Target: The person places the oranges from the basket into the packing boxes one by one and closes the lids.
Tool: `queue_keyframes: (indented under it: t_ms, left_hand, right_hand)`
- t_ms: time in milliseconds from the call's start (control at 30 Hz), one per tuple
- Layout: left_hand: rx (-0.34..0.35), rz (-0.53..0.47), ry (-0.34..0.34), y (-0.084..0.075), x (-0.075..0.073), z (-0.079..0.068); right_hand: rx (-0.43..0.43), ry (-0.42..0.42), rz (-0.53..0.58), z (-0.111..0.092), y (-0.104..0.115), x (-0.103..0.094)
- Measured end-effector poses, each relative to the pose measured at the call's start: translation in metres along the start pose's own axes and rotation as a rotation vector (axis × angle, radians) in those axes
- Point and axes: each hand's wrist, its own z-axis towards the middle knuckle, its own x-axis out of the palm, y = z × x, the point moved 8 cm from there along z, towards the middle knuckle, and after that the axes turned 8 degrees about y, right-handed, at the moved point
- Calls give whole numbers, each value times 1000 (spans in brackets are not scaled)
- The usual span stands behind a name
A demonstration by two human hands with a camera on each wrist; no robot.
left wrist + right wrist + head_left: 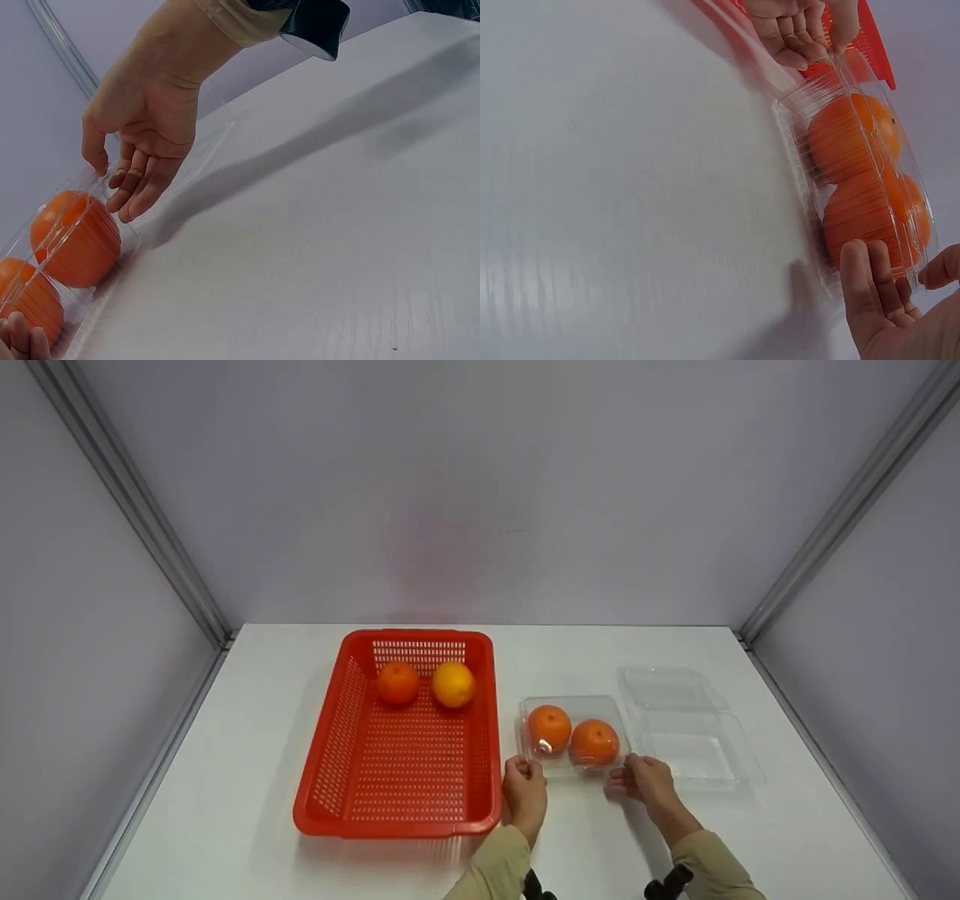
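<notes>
Two oranges [549,729] sit side by side in a clear plastic clamshell box [592,706], its lid down over them. My left hand [526,795] pinches the near left corner of the box at the rim; in the right wrist view the left thumb and forefinger meet there. At the near right corner, my right hand [646,780] grips the rim between thumb and fingers. Seen in the left wrist view, the right hand [154,127] has its other fingers curving down beside the box wall. Orange fruit [847,139] shows through the ribbed plastic.
Left of the box stands a red plastic basket [409,826] with an orange [397,682] and a yellow-orange fruit [453,684] at its far end. A second clear clamshell box [697,746] lies opened out on the right. Panels wall the white table [585,840] behind and at both sides.
</notes>
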Motion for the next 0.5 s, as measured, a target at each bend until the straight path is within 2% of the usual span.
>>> queue_keyframes:
  t_ms: [167,500]
  left_hand:
    - [-8,-2,11,0,1,0]
    - [5,-15,-12,1,1,2]
  right_hand:
    - [-10,1,51,0,1,1]
    - [12,14,-22,2,1,3]
